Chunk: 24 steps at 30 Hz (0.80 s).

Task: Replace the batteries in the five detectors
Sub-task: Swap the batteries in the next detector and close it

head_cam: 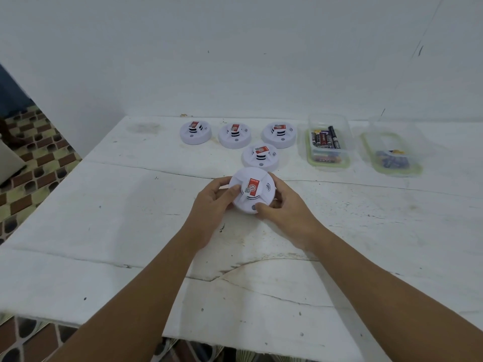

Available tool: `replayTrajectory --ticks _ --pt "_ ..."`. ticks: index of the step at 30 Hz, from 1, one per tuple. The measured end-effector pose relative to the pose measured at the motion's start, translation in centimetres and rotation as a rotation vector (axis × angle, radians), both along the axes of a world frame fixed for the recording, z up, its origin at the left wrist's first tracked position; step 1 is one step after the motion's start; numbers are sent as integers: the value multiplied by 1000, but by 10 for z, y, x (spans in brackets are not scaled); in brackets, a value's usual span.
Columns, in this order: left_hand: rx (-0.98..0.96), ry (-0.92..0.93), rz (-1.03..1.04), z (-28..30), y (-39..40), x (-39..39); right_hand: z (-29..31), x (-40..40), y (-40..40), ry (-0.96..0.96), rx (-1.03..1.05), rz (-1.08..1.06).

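A round white detector [252,190] with a red label on its top is held over the middle of the white table [104,199], tilted toward me. My left hand [211,202] grips its left side and my right hand [281,207] grips its right and near edge. Behind it lies a second detector [260,157]. Three more detectors [195,132] [234,135] [279,135] stand in a row near the wall. A clear container [328,142] to the right holds several batteries. Another clear container [392,155] further right holds a few batteries.
A white wall rises right behind the table. The table's left edge drops to a patterned tiled floor [34,163]. The tabletop is cracked and stained near me.
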<state>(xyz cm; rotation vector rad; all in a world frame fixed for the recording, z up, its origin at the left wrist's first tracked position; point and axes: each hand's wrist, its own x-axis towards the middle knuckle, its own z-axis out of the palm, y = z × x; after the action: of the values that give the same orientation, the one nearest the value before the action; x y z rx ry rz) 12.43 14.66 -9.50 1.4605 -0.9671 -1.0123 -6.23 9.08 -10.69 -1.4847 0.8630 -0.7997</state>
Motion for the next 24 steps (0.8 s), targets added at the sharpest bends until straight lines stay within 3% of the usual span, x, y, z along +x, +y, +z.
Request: replayTrajectory --ticks 7,13,24 --pt "-87 -291 -27 -5 7 -16 -3 -4 3 -2 11 -25" --pt "-89 -324 -27 -8 7 -16 1 -6 5 26 -56 5" --pt "-87 -308 16 -7 9 -17 -1 -5 0 44 3 51"
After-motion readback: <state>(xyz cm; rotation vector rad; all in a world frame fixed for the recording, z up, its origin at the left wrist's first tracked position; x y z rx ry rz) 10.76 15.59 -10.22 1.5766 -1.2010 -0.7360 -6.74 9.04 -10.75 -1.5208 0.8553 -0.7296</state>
